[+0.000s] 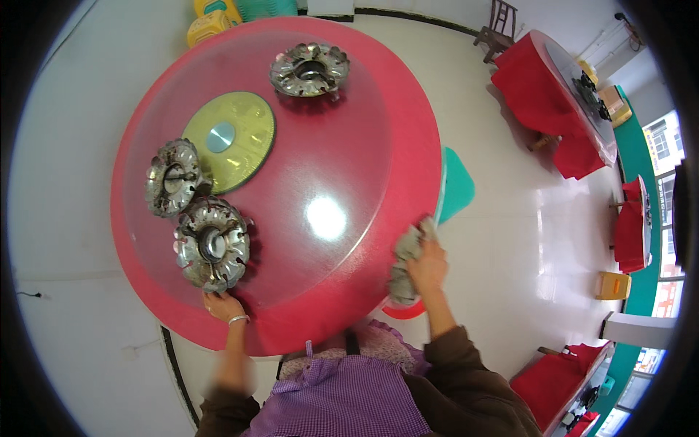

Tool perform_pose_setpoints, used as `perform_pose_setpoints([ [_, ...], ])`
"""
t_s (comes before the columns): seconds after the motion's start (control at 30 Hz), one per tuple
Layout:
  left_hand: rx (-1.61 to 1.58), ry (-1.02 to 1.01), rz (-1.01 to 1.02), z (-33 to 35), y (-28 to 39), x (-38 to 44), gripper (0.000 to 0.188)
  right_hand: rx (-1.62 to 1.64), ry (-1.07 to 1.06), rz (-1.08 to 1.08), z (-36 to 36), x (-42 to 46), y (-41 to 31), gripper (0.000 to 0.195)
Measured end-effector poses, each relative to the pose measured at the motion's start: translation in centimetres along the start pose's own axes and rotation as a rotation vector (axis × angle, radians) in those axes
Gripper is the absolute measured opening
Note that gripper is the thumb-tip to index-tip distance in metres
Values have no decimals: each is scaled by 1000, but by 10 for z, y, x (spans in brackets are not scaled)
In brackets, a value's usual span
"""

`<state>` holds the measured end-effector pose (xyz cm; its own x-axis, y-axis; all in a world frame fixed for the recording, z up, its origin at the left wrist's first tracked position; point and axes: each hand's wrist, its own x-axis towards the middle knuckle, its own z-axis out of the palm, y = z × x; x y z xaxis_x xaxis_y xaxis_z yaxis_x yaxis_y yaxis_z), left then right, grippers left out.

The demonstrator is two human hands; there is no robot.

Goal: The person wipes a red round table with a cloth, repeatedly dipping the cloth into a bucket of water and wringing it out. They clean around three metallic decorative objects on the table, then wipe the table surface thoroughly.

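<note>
A round table with a red cover (pixel 349 284) stands before me. On its right edge my right hand (pixel 428 267) grips a crumpled grey-green cloth (pixel 405 265). My left hand (pixel 224 307), a bracelet at its wrist, touches the near rim of a scalloped metal stove ring (pixel 236 261); its fingertips are partly hidden under it, so its grip is unclear. A similar metal piece (pixel 158 183) sits just beyond, close to the first. Another (pixel 333 71) stands near the far side. A yellowish round turntable plate (pixel 248 125) with a silver centre lies at the left middle of the tabletop.
Green stool (pixel 457 185) and a red stool (pixel 404 311) jut out beside the table's right edge. Yellow stools (pixel 213 28) stand behind it, a white wall (pixel 65 191) at left. Across the floor are more red-covered tables (pixel 532 93) and a wooden chair (pixel 496 35).
</note>
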<state>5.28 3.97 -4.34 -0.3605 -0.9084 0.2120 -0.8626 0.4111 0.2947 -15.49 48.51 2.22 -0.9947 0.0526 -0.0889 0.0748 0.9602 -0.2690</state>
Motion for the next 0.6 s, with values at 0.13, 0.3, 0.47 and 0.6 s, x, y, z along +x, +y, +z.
perform_pose_setpoints([
  [0.13, -1068, -29, -549, -21, 21, 27, 36, 114, -249, 290, -36, -24, 84, 47],
  [0.3, -1230, -154, -535, -39, 21, 44, 36, 225, -269, 236, -52, -46, 90, 44],
  [0.47, -1173, -142, -448, -50, 50, 33, 30, 501, -189, 163, -78, -25, 48, 39],
  [0.6, -1281, -122, -484, -48, 98, 19, 30, 604, -37, -99, -78, 6, 16, 38],
])
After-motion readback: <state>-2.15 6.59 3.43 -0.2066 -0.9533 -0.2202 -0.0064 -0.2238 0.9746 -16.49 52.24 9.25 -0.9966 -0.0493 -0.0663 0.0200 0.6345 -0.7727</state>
